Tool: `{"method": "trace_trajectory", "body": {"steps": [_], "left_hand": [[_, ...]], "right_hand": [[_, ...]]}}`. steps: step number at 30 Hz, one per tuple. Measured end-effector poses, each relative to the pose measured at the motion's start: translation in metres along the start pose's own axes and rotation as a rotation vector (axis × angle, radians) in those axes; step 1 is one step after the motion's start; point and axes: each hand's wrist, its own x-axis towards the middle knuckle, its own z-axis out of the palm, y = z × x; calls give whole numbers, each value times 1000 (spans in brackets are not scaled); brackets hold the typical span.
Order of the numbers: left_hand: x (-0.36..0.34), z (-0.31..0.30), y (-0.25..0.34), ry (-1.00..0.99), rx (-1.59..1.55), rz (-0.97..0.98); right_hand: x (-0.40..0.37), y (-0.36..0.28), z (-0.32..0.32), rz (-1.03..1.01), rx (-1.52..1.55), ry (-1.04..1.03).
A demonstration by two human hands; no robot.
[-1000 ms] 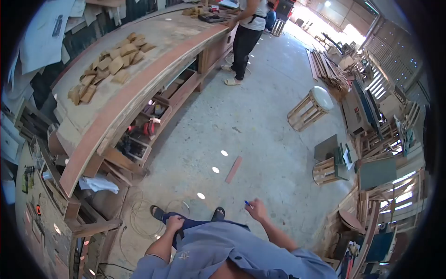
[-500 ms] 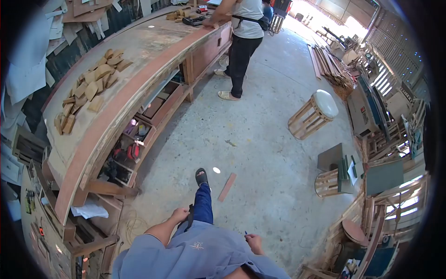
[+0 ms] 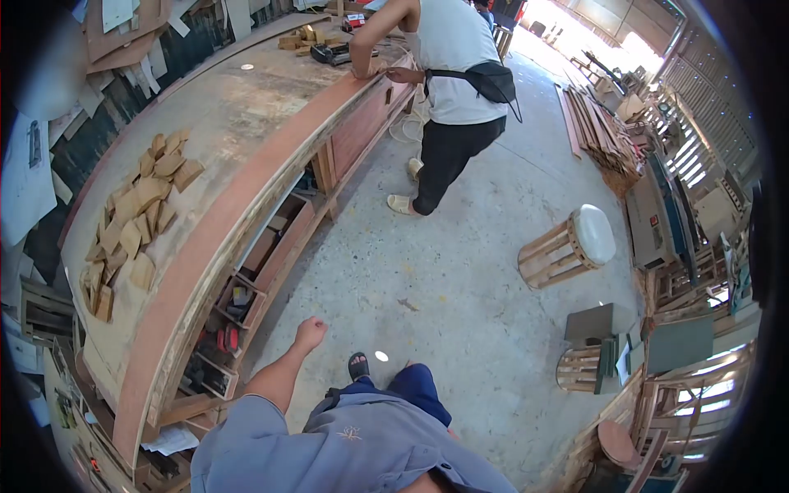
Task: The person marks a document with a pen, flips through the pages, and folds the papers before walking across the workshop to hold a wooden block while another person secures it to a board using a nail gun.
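Observation:
My left hand [image 3: 311, 334] is held out in front of my body, over the concrete floor and beside the workbench. Its fingers are curled into a loose fist, and nothing shows in it. Nearest to it is the bench's open front, with shelf compartments [image 3: 238, 300] holding tools and small items. A long reddish board [image 3: 215, 215] runs along the bench's edge. On the bench top lies a heap of curved wooden blocks [image 3: 136, 201]. My right hand is out of sight, hidden by my body and shirt.
A co-worker [image 3: 460, 82] leans over the far end of the workbench [image 3: 263, 103], both hands at the board. A round-topped stool [image 3: 567, 246] stands to the right, with green boxes [image 3: 596, 324] on a wooden stool nearer. Stacked planks [image 3: 596, 123] lie farther back.
I have stepped forward along the bench. My left hand has swung forward, while my right hand, earlier with a small blue pen-like item, has left view. The co-worker has bent over the bench.

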Motion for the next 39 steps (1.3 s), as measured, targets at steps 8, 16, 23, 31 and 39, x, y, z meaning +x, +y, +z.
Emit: {"method": "trace_trajectory", "body": {"steps": [8, 16, 23, 31, 39], "left_hand": [[71, 64, 43, -328, 180, -128], [158, 71, 133, -284, 248, -249], [345, 10, 354, -258, -152, 302], [475, -161, 683, -427, -886, 660], [535, -209, 780, -531, -1063, 823]], "right_hand": [[57, -221, -15, 42, 49, -54], [257, -352, -58, -172, -126, -19], [310, -438, -60, 10, -130, 65], [411, -460, -7, -421, -360, 315], [451, -577, 98, -362, -472, 332]]}}
